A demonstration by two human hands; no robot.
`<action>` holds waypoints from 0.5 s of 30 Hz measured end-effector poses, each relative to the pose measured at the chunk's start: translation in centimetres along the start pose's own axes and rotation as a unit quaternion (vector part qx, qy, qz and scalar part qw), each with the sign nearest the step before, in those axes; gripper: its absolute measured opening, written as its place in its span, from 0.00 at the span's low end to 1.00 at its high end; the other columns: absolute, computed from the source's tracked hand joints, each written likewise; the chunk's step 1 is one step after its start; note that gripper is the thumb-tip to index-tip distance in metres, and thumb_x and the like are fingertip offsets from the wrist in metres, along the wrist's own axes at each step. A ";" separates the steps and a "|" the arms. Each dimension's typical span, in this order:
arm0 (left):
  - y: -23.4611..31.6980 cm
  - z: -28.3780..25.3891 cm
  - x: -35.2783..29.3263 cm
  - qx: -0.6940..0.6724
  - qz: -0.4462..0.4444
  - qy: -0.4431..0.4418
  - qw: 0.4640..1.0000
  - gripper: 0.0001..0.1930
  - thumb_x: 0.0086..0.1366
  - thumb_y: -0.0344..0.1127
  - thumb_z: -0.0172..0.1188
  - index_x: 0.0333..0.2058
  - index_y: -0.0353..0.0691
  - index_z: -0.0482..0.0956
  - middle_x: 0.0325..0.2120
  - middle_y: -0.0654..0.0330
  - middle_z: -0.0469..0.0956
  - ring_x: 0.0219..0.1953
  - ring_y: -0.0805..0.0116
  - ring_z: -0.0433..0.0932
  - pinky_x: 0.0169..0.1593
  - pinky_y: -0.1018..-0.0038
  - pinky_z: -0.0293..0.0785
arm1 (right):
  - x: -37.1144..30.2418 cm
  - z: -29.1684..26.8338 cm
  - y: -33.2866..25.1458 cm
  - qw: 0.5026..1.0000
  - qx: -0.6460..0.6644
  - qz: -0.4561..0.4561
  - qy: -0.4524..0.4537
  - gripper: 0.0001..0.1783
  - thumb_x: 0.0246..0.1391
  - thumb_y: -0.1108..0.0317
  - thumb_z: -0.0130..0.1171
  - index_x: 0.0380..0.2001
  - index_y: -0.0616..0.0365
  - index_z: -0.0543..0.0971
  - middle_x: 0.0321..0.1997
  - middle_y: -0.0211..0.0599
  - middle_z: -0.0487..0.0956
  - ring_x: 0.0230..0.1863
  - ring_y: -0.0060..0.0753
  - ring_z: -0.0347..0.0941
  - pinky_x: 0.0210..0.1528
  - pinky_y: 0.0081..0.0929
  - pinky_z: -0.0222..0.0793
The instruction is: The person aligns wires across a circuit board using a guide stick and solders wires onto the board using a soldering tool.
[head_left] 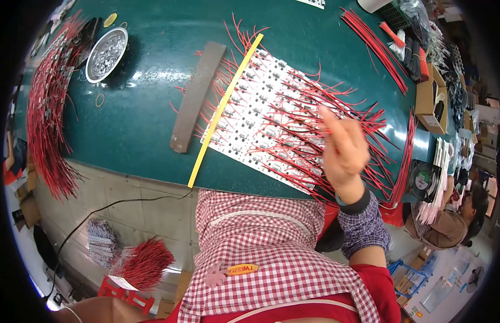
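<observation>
My right hand [344, 148] is over the right part of a sheet of white circuit boards [255, 102]. Its fingers are curled, with index finger and thumb close together near the wire ends; motion blurs the tips, and anything pinched between them cannot be made out. Many red and black wires [298, 137] stick out from the boards and fan to the right. Along the sheet's left side lies a yellow strip [223, 116]. A flat dark grey bar [199, 97] rests left of it, over some red wires. Only part of my left arm [99, 311] shows at the lower left; that hand is outside the picture.
Wired boards pile up in a red bundle [48, 107] at the table's left. Nearby stands a metal bowl [107, 55] of small pieces. Loose red wires [374, 51], a cardboard box [430, 99] and a black fan [422, 180] are to the right. Another person [449, 220] sits beyond.
</observation>
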State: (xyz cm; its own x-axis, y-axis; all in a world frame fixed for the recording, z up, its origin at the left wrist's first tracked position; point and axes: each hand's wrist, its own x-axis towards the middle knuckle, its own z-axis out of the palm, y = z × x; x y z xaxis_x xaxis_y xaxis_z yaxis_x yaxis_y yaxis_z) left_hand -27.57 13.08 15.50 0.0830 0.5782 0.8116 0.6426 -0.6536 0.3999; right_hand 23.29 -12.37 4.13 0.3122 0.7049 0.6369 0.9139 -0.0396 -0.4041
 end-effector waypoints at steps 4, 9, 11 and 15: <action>-0.6 -0.1 -1.0 -0.142 -0.021 -0.053 0.988 0.08 0.58 0.20 0.63 0.36 0.20 0.81 0.32 0.50 0.80 0.30 0.65 0.77 0.34 0.75 0.74 | 2.9 -3.5 -2.6 0.992 -0.125 0.003 -0.020 0.37 0.34 0.92 0.59 0.55 0.62 0.81 0.32 0.34 0.71 0.29 0.30 0.68 0.27 0.25 0.65; 7.0 11.4 -8.6 -0.292 -0.257 -0.154 0.908 0.27 0.56 0.25 0.57 0.56 0.27 0.70 0.41 0.55 0.74 0.22 0.75 0.67 0.25 0.85 0.66 | 2.3 -0.9 -5.2 0.985 -0.082 0.021 -0.153 0.31 0.42 0.85 0.57 0.55 0.63 0.80 0.34 0.36 0.70 0.31 0.32 0.71 0.28 0.29 0.69; 11.9 14.0 -11.5 -0.455 -0.375 -0.233 0.773 0.30 0.52 0.17 0.62 0.57 0.30 0.72 0.43 0.49 0.81 0.20 0.79 0.71 0.20 0.83 0.64 | 0.6 1.6 -4.8 0.986 -0.037 0.040 -0.155 0.27 0.40 0.84 0.58 0.49 0.64 0.81 0.32 0.36 0.71 0.31 0.34 0.72 0.27 0.31 0.69; 15.4 13.5 -15.1 -0.357 -0.424 -0.363 0.749 0.22 0.55 0.22 0.69 0.50 0.30 0.79 0.42 0.52 0.83 0.41 0.65 0.83 0.46 0.71 0.79 | -1.3 4.9 -3.8 0.991 -0.009 0.051 -0.122 0.26 0.37 0.85 0.61 0.45 0.61 0.83 0.30 0.36 0.73 0.30 0.36 0.71 0.28 0.32 0.69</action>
State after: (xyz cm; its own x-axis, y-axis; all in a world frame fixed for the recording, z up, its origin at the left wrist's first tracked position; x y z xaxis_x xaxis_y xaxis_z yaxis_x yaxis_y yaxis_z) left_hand -8.69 0.89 3.64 0.4351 0.8767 -0.2053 0.1485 0.1550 0.9767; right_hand 18.15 -9.66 1.65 0.3330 0.8467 0.4150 0.8860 -0.1303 -0.4450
